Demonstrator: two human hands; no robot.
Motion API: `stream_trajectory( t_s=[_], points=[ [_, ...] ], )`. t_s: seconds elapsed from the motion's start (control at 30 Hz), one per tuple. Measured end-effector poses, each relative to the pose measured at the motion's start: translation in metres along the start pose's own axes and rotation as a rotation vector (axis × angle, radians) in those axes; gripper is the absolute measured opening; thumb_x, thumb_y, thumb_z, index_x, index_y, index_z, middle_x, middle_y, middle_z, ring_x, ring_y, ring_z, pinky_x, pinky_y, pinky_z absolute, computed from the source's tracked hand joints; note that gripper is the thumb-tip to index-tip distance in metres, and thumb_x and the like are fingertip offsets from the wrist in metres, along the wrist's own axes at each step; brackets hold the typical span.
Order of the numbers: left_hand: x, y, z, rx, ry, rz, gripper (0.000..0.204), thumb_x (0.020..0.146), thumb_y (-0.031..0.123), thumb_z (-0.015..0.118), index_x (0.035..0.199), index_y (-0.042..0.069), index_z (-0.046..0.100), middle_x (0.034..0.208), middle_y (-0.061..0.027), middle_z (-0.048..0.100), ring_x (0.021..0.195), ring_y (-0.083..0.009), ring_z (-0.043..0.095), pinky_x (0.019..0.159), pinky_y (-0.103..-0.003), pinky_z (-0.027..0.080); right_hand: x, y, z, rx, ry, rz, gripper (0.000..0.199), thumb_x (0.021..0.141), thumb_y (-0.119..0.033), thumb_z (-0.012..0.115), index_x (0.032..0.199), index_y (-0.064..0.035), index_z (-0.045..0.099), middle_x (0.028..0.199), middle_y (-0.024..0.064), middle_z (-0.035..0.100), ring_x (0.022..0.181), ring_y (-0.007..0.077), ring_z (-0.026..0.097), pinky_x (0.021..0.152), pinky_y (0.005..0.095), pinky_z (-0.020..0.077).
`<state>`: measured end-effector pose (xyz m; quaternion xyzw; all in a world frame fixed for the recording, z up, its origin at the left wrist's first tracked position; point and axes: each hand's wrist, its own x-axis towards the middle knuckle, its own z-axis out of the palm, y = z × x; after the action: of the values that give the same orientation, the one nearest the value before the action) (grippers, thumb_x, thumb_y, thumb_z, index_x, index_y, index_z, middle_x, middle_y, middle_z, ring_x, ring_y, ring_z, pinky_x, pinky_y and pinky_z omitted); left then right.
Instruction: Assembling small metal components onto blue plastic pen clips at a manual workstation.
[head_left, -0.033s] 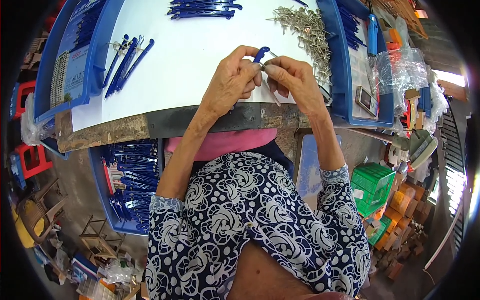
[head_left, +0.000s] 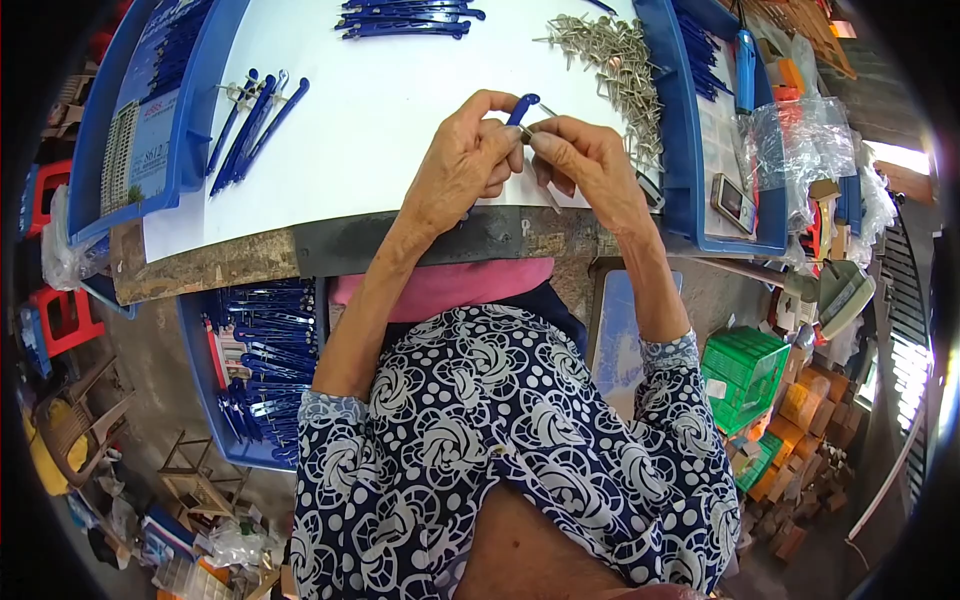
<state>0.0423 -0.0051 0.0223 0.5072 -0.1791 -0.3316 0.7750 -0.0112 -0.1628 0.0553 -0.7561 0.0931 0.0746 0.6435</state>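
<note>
Both my hands meet over the white work surface [head_left: 380, 110] near its front edge. My left hand [head_left: 462, 165] grips a small blue plastic handle [head_left: 522, 106] between thumb and fingers. My right hand [head_left: 582, 158] pinches a thin metal piece [head_left: 534, 128] against the handle's end. A pile of loose metal pieces [head_left: 615, 60] lies just beyond my right hand. A few blue-handled tools [head_left: 252, 118] lie to the left, and more of them [head_left: 410, 18] sit at the far edge.
Blue trays flank the surface on the left [head_left: 150, 120] and right [head_left: 682, 150]. A blue crate [head_left: 215, 400] of blue handles stands under the bench on the left. A green basket [head_left: 745, 372], clear plastic bags [head_left: 800, 140] and boxes crowd the right.
</note>
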Motion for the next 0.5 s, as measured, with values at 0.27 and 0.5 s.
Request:
stream_trajectory(
  t_s=[0.27, 0.5],
  points=[
    [-0.002, 0.003, -0.001, -0.111, 0.003, 0.05, 0.03, 0.09, 0.012, 0.042, 0.115, -0.003, 0.037, 0.072, -0.0108, 0.056, 0.047, -0.0059, 0.043, 0.039, -0.018, 0.039, 0.0, 0.001, 0.001, -0.088, 0.068, -0.116, 0.02, 0.085, -0.017, 0.055, 0.088, 0.0011, 0.062, 0.057, -0.0019, 0.049, 0.049, 0.0042, 0.04, 0.043, 0.0181, 0.0295],
    [-0.011, 0.025, -0.012, -0.142, -0.08, 0.028, 0.031, 0.089, 0.018, 0.043, 0.11, -0.004, 0.043, 0.075, -0.0152, 0.061, 0.05, -0.0078, 0.049, 0.039, -0.018, 0.041, -0.002, -0.009, 0.001, -0.757, 0.147, -0.295, 0.015, 0.081, -0.014, 0.057, 0.085, 0.0005, 0.06, 0.053, 0.0091, 0.046, 0.046, 0.0121, 0.041, 0.045, 0.0272, 0.0341]
  ],
)
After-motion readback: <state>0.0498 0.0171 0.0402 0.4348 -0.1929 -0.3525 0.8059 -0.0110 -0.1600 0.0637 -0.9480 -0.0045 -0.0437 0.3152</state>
